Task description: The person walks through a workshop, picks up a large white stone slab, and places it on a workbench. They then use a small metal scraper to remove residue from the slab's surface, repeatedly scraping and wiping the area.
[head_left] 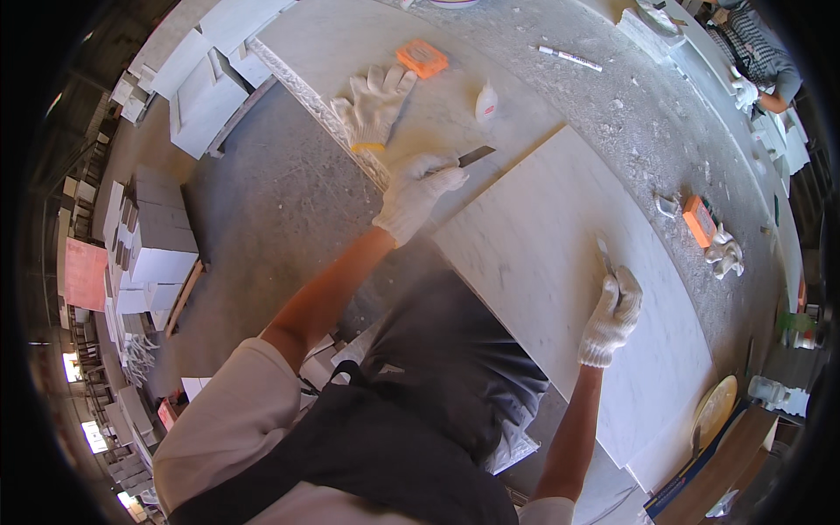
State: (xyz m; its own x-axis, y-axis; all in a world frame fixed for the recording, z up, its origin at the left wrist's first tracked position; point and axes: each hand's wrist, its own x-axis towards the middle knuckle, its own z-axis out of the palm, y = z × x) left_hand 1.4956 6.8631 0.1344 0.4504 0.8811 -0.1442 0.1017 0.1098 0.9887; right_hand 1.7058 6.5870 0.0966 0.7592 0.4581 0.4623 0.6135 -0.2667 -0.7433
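Note:
My left hand (423,194), in a white knit glove, is closed on a flat dark-bladed scraper (477,156). Its blade points right, over the pale stone slab beside the far left edge of a veined marble slab (560,236). Above that marble slab, my right hand (614,313), gloved alike, has its fingers wrapped round a thin metal tool (605,254), whose narrow blade points away from me; its exact kind is unclear. I cannot tell if either blade touches stone. Past my left hand lie a spare white glove (374,107), an orange box (422,58) and a small white bottle (486,102).
A white marker (570,59) lies on the dusty grey worktop. Farther right are another orange box (698,220) and a crumpled white glove or cloth (724,254). A co-worker's gloved hand (745,92) shows at upper right. White blocks (206,105) are stacked at left.

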